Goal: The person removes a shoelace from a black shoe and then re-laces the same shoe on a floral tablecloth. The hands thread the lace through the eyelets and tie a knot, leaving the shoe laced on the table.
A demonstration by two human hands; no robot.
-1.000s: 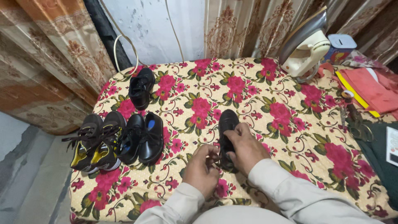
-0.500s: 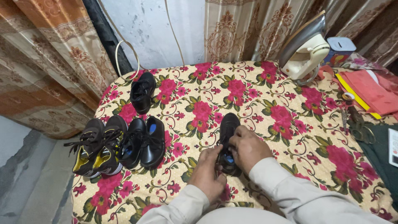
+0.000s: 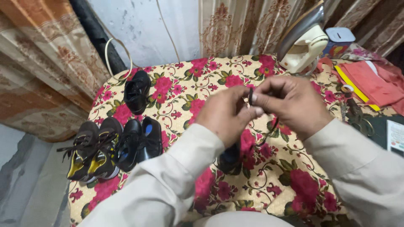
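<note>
hands lifted lace, upright.

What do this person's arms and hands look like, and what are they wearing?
Both arms are covered by loose, long sleeves of plain pale beige cloth, ending at the wrists. The left hand and right hand are bare: no gloves, rings or watch show.

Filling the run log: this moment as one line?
left hand: pinches lace | right hand: pinches lace | shoe: on floral cloth, below hands

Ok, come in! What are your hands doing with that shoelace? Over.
Left hand and right hand raised, pinching black lace. Black shoe below on floral cloth. Nothing blocking.
</note>
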